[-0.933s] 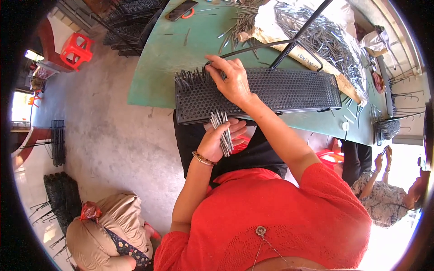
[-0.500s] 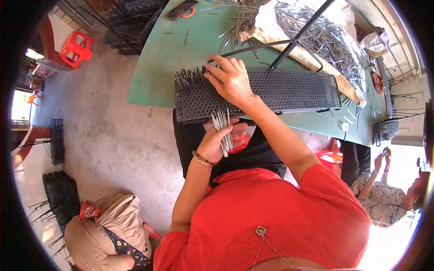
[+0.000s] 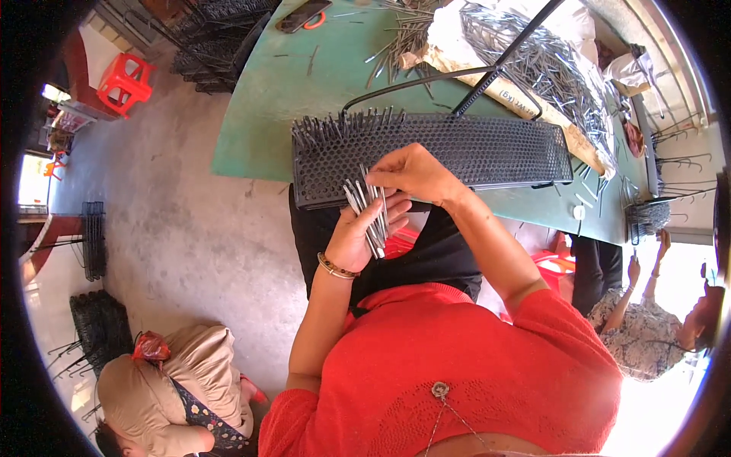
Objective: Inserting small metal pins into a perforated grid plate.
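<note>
My left hand (image 3: 355, 234) is closed around a bundle of thin silvery metal rods (image 3: 371, 221), just off the near edge of a long black perforated rack (image 3: 487, 151). Over the bundle's upper end, my right hand (image 3: 419, 177) pinches at a metal rod with thumb and forefinger. The rack lies across my lap and the table edge. At its left end and along part of its far side, several dark rods (image 3: 327, 131) stand upright in the holes; the rest of the mesh is bare.
A green table (image 3: 259, 114) bears an open sack (image 3: 457, 65) spilling metal rods, loose rods, orange-handled scissors (image 3: 314, 23) and a dark phone (image 3: 303, 15). A black metal frame (image 3: 476, 93) rises behind the rack. Other people (image 3: 179, 381) sit at lower left and right. A red stool (image 3: 126, 85) stands far left.
My right hand has come back from the rack's far left side to the rods in my left hand, uncovering upright rods along the far edge. The left hand keeps its bundle, slightly tilted.
</note>
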Tool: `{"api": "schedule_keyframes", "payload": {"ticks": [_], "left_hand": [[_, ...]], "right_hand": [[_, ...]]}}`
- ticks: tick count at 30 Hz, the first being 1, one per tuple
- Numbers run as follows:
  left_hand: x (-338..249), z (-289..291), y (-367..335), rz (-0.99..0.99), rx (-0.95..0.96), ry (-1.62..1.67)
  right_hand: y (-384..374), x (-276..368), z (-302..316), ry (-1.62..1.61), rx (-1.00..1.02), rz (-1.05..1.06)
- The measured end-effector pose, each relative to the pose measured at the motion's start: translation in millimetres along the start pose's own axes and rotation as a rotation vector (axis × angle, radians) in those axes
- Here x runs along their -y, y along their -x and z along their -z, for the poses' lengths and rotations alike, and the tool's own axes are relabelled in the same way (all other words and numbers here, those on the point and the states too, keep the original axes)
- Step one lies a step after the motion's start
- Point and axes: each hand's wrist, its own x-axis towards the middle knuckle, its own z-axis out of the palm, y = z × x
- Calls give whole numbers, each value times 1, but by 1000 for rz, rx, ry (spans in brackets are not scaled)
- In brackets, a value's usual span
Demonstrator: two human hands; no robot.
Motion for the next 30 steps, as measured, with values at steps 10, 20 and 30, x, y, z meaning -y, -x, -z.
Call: {"api": "schedule_keyframes", "payload": {"ticks": [10, 20, 30], "left_hand": [[-2, -3, 2, -72, -125, -72], [10, 6, 2, 36, -130, -46], [13, 9, 1, 95, -135, 9]], "right_hand": [[-12, 18, 10, 80, -54, -4], [-44, 27, 11, 113, -500, 409], [-58, 9, 0, 431, -581, 489]]}}
